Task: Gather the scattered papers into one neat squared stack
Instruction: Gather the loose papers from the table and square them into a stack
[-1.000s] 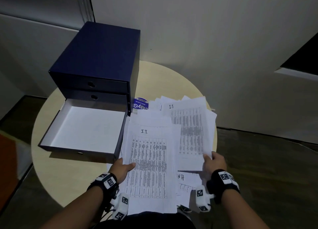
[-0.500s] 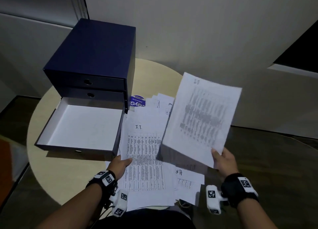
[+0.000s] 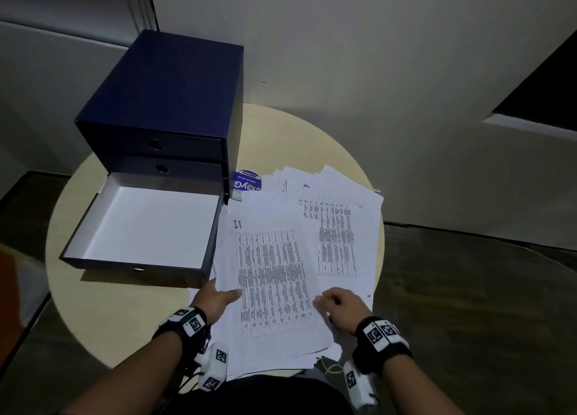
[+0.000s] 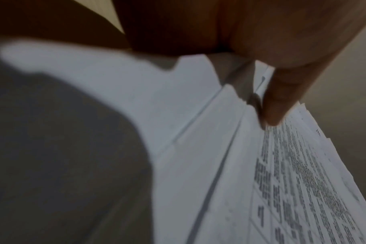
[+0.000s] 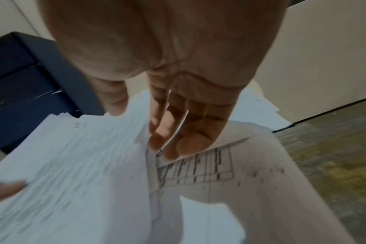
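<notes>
Loose white printed paper sheets (image 3: 271, 277) lie fanned on the round pale wooden counter (image 3: 103, 314), overhanging its near edge. Left hand (image 3: 215, 299) pinches the top pile; right hand (image 3: 340, 305), fingers relaxed, touches it. Overhanging sheets may slip floorward during squaring.
</notes>
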A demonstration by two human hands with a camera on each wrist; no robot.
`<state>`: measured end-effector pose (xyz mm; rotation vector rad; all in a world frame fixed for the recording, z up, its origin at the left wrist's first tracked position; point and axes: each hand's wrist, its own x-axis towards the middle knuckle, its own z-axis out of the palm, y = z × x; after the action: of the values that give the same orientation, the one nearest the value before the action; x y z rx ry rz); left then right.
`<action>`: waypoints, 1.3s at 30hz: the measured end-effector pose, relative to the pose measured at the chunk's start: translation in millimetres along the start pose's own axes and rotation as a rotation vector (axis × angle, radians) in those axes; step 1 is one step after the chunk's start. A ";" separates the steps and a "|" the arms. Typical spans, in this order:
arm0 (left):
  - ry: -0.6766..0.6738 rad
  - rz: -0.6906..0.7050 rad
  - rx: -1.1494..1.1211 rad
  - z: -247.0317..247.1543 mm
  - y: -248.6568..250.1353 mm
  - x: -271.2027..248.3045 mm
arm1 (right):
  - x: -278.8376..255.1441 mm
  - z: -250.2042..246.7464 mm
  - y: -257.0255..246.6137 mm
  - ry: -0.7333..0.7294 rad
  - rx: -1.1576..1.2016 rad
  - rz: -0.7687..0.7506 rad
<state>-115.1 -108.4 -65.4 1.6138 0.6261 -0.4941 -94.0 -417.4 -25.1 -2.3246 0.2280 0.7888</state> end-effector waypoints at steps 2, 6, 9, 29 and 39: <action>0.008 0.003 0.066 -1.2 -0.1 2.9 | 8.3 -12.7 7.2 0.195 0.040 0.053; 0.022 -0.034 0.077 -3.1 -8.0 12.6 | 20.3 -35.3 20.4 0.358 0.025 0.182; 0.018 -0.041 0.060 -3.7 -13.2 19.1 | 22.0 -40.0 22.4 0.318 0.180 0.264; 0.002 -0.081 -0.002 -3.0 -6.0 13.9 | 7.2 -46.2 22.9 0.450 0.530 0.383; -0.017 -0.039 0.017 -2.9 -8.2 16.3 | -21.5 -102.0 17.8 0.668 0.560 0.289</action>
<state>-108.2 -103.0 -81.6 1.6143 0.6432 -0.5420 -68.7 -497.5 39.1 -1.9455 0.9582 0.0162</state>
